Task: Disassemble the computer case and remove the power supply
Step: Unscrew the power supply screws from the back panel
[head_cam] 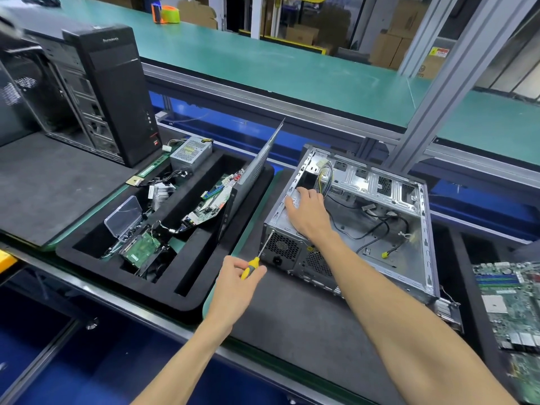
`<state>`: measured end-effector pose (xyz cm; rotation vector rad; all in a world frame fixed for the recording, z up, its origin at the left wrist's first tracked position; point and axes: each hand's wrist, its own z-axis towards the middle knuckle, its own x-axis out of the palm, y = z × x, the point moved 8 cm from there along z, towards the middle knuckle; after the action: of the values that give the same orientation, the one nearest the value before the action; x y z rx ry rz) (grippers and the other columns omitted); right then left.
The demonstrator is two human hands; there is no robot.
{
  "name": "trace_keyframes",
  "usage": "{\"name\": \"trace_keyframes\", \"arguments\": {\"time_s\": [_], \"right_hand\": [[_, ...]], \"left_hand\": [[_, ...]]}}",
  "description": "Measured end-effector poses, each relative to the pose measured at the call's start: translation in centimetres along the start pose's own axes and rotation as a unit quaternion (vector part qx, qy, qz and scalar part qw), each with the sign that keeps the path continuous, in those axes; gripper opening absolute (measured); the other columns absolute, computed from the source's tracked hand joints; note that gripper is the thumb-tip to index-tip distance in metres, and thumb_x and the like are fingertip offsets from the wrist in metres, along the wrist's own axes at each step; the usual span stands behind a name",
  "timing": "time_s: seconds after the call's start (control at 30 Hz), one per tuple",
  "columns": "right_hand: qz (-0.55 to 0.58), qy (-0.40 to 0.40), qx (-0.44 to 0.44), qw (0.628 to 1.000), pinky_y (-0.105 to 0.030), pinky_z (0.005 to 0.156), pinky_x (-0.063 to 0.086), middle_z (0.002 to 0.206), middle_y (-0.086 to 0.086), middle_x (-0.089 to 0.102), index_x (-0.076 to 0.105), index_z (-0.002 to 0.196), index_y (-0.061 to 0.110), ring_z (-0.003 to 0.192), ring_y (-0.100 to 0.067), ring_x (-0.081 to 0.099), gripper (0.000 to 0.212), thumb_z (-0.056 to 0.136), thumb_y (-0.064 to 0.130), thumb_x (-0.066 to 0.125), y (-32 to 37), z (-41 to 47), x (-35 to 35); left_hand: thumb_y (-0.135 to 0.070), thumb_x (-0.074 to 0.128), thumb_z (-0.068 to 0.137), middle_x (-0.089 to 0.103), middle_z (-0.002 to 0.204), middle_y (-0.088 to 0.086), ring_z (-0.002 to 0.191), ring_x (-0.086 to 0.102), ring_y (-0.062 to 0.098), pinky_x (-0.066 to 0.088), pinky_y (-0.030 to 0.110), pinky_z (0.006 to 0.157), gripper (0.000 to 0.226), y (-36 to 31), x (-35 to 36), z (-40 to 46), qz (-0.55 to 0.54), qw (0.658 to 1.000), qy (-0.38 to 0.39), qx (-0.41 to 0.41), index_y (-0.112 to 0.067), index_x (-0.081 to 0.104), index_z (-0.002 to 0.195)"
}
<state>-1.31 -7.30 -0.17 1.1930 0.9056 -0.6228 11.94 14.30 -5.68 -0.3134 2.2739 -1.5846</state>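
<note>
Computer case: we see the open computer case (365,217) lying on its side on the dark mat (292,311) near the front edge of the bench, its side panel off and loose cables inside.
Power supply: the power supply (287,229) sits in the case's near left corner, its mesh fan grille and black mains socket facing us.
Right hand: our right hand (306,213) lies flat on top of the power supply, fingers spread and fairly straight, pressing rather than gripping.
Left hand: our left hand (238,283) pinches the yellow and black handle of the screwdriver (260,254); its tip meets the upper left corner of the power supply's rear face.
Foam tray: left of the case, a black foam tray (96,254) holds a second grey power supply (191,153), circuit boards, a hard drive and a clear plastic box (124,214).
Metal panel: a grey metal panel (261,159) stands tilted in the tray's right slot.
Tower: at the bench's far left an upright black tower (114,92) carries the word "Lenovo" on top of its front.
Motherboard: a green motherboard (514,296) lies at the right edge; its printing is too small for us to read.
Tape: an orange and green tape roll (166,14) rests on the far green table.
</note>
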Motion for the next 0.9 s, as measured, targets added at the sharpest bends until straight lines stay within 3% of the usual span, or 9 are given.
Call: {"name": "trace_keyframes", "arguments": {"time_s": [0.13,0.27,0.4,0.5,0.63,0.73,0.83,0.9], "right_hand": [[-0.002,0.0,0.0,1.0,-0.044,0.106,0.038,0.146,-0.01,0.043,0.039,0.148,0.012,0.138,-0.026,0.031,0.056,0.103,0.044,0.041,-0.1,0.1,0.1],[0.001,-0.005,-0.001,1.0,-0.042,0.105,0.038,0.143,-0.01,0.045,0.041,0.147,0.012,0.136,-0.026,0.033,0.054,0.103,0.044,0.041,-0.2,0.1,0.1],[-0.001,-0.005,-0.001,1.0,-0.043,0.104,0.039,0.143,-0.009,0.044,0.041,0.147,0.012,0.136,-0.025,0.032,0.055,0.103,0.044,0.04,-0.3,0.1,0.1],[0.0,-0.002,-0.001,1.0,-0.043,0.104,0.039,0.143,-0.009,0.044,0.04,0.147,0.013,0.137,-0.025,0.032,0.055,0.103,0.045,0.04,-0.2,0.1,0.2],[-0.003,0.0,0.001,1.0,-0.043,0.105,0.039,0.144,-0.009,0.044,0.04,0.148,0.013,0.138,-0.025,0.031,0.055,0.103,0.044,0.039,-0.2,0.2,0.1],[-0.011,0.006,0.003,1.0,-0.044,0.106,0.038,0.146,-0.009,0.042,0.038,0.15,0.012,0.139,-0.026,0.03,0.056,0.103,0.044,0.038,-0.1,0.1,0.1],[-0.008,0.007,0.002,1.0,-0.043,0.106,0.038,0.146,-0.009,0.042,0.038,0.15,0.012,0.139,-0.026,0.031,0.056,0.103,0.044,0.039,-0.1,0.1,0.1],[-0.007,0.005,0.002,1.0,-0.042,0.106,0.037,0.146,-0.009,0.043,0.038,0.15,0.012,0.138,-0.026,0.031,0.056,0.103,0.044,0.039,-0.1,0.1,0.1]], "left_hand": [[-0.042,0.056,0.1,0.074,0.074,0.003,0.043,0.036,0.011,0.027,0.02,0.039,0.036,0.2,0.0,0.0,-0.051,0.998,0.021,-0.021,-0.007,0.063,0.095],[-0.044,0.041,0.105,0.058,0.059,-0.001,0.039,0.031,0.009,0.022,0.02,0.038,0.047,0.7,0.5,0.1,-0.041,0.997,0.034,-0.064,-0.009,0.07,0.094],[-0.046,0.064,0.093,0.049,0.061,-0.003,0.04,0.032,0.006,0.026,0.02,0.04,0.034,0.5,0.6,0.0,-0.022,0.999,0.021,-0.04,-0.016,0.048,0.099],[-0.032,0.068,0.093,0.063,0.064,-0.002,0.04,0.032,0.009,0.025,0.019,0.037,0.03,0.4,0.2,-0.1,-0.07,0.997,0.008,-0.025,-0.009,0.051,0.101],[-0.044,0.049,0.102,0.073,0.07,0.002,0.042,0.034,0.012,0.023,0.019,0.037,0.043,0.8,0.5,0.0,-0.03,0.998,0.037,-0.042,-0.006,0.067,0.094],[-0.046,0.037,0.105,0.061,0.057,-0.003,0.039,0.034,0.01,0.022,0.018,0.038,0.052,0.9,0.8,0.2,-0.027,0.995,0.046,-0.079,-0.009,0.071,0.092],[-0.055,0.052,0.095,0.051,0.064,-0.003,0.044,0.037,0.011,0.026,0.025,0.043,0.039,0.4,0.2,0.5,0.02,0.998,0.015,-0.052,-0.016,0.053,0.1],[-0.048,0.067,0.089,0.053,0.073,0.003,0.049,0.037,0.012,0.028,0.027,0.046,0.038,0.4,0.0,0.3,0.02,0.999,0.014,-0.028,-0.019,0.044,0.096]]}}
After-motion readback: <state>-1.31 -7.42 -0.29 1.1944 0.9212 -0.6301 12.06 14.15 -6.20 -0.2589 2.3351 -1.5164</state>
